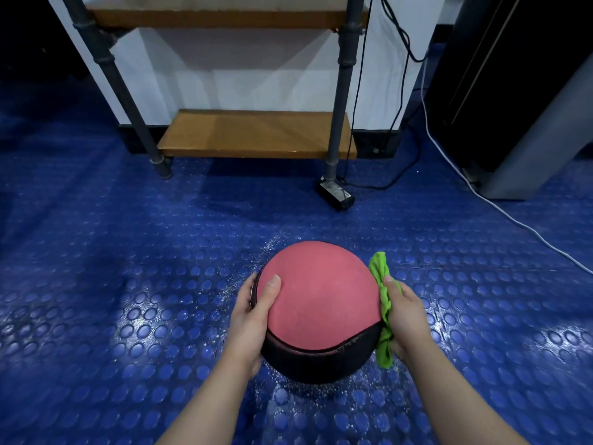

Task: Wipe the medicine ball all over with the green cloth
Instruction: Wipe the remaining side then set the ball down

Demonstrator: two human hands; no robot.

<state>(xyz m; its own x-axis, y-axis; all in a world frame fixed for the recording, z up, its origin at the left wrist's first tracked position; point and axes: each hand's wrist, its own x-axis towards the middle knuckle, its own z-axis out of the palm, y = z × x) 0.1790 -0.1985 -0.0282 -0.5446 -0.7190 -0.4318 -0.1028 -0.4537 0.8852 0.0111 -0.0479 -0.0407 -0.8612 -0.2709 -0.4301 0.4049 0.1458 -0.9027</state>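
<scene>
One medicine ball (316,293), one green cloth (383,303), two hands (253,319) (406,316).

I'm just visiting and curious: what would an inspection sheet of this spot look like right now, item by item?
Surface: blue studded floor, shiny, pale specks around the medicine ball.
Job's things: medicine ball red on top, black below; green cloth bunched against its right side.
Clutter: black adapter box by the foot of the rack.
Grips: left hand holds the ball's left side, thumb on the red; right hand presses the cloth to the ball.
Cables: black cables hang down the wall toward the box; white cable crosses the floor at right.
Surroundings: rack of pipes and wooden shelves, white wall, dark cabinet at right.
</scene>
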